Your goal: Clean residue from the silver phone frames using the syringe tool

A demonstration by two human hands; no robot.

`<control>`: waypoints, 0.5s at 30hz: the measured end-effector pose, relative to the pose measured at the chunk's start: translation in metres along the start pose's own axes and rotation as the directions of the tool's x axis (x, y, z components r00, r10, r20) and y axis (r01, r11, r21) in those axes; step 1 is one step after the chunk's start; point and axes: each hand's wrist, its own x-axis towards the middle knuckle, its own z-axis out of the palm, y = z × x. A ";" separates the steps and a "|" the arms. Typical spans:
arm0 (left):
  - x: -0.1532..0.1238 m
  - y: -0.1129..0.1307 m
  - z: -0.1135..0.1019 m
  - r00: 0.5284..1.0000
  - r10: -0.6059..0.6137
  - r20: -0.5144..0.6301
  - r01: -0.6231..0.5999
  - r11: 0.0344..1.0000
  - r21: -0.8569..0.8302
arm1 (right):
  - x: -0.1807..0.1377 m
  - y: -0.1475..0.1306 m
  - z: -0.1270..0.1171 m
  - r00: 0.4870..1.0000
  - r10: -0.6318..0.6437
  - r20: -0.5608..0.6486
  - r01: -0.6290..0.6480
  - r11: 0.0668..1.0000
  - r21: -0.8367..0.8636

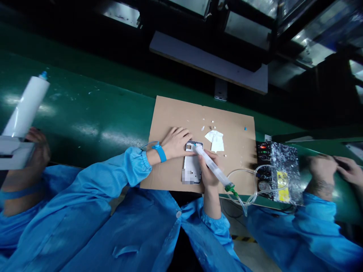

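A silver phone housing (192,166) lies on a brown cardboard sheet (172,113). My left hand (176,142) rests on its upper left corner, fingers curled down on it, a blue wrist strap behind it. My right hand (209,170) is wrapped round a clear dispensing syringe (212,165) whose tip touches the housing's top edge. A clear hose (246,177) runs from the syringe's green end fitting.
A white crumpled wipe (215,139) lies on the cardboard. A dispenser control box (277,172) stands at the right. A co-worker's hand at left (38,151) holds a white cartridge (27,107). Another person's hands (334,170) are at right. Green conveyor belt (85,109) beyond.
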 end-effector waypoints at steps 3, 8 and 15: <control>0.000 0.000 0.000 1.000 0.009 -0.004 -0.009 1.000 0.002 | 0.004 0.003 0.002 0.998 -0.036 -0.051 0.033 0.998 -0.055; 0.001 -0.001 0.001 1.000 0.014 0.000 -0.014 1.000 0.018 | 0.007 0.003 0.004 0.994 -0.063 -0.085 0.056 0.995 -0.082; 0.001 -0.003 0.003 1.000 0.018 -0.007 -0.017 1.000 0.017 | 0.006 0.001 0.003 0.994 -0.064 -0.091 0.056 0.995 -0.083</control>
